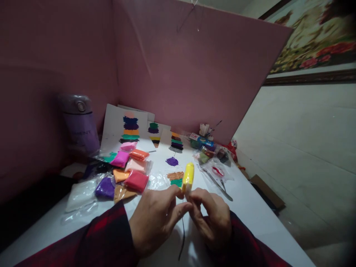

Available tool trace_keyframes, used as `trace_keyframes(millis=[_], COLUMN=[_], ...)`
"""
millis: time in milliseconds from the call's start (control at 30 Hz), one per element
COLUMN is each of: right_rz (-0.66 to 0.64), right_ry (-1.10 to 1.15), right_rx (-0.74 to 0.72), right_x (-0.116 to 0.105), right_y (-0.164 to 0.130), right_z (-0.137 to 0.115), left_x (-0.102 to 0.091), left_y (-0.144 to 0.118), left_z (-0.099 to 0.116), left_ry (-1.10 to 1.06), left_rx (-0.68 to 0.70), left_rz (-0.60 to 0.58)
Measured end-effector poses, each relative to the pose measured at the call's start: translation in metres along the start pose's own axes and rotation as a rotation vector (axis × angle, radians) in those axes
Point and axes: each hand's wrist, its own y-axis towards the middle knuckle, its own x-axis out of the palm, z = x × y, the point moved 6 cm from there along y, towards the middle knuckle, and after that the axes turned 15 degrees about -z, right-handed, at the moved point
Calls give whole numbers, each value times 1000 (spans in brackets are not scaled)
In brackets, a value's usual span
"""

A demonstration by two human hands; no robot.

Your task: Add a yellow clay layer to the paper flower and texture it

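Head camera view: both hands meet low at the near edge of the white worktop, wrists in dark red plaid sleeves cut off by the frame. Left hand and right hand are each closed in a pinch on the base of a small yellow rounded clay piece, held upright just above the surface; its lower end is hidden behind fingertips. Pink partition walls enclose the far edge. Small clear bags of coloured clay lie toward the left. A blurred purple flask stands at the far left corner.
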Motion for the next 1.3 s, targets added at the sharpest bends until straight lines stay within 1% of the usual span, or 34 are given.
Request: trace_keyframes(millis=[100,200,267,333,433,533,667,767,833,967,1133,1233,1300], right_rz=[-64,-68,-69,-99,-141,-118,-51,-43,-35,-12,-46,-113,-122], right_ry=[-60,-90,-115,-133,-96,-69,-144,-162,-133,-28,20,37,35], right_rx=[-44,-30,-41,-68,-72,-30,45,74,92,185,122,107,73], right_x=[6,7,6,7,10,11,7,3,2,3,9,13,13], right_y=[-1,-1,0,2,2,0,1,3,3,0,1,2,2], right_z=[-2,-1,-2,-4,-6,-6,-4,0,4,13,8,5,1], left_x=[3,2,0,-2,-1,-1,-4,-9,-10,-12,-12,-11,-11], left_y=[2,4,4,4,2,0,-2,0,1,2,0,0,1], left_z=[-2,0,2,5,7,7,3,-2,-5,-9,-9,-5,-2], left_ry=[-35,46,122,162,127,83,48,20,6,0,-2,6,39], left_rx=[-17,22,54,87,107,73,-18,-69,-92,-116,-141,-119,-91], left_rz=[-75,-93,-65,-9,43,73,121,149,152,156,133,138,150])
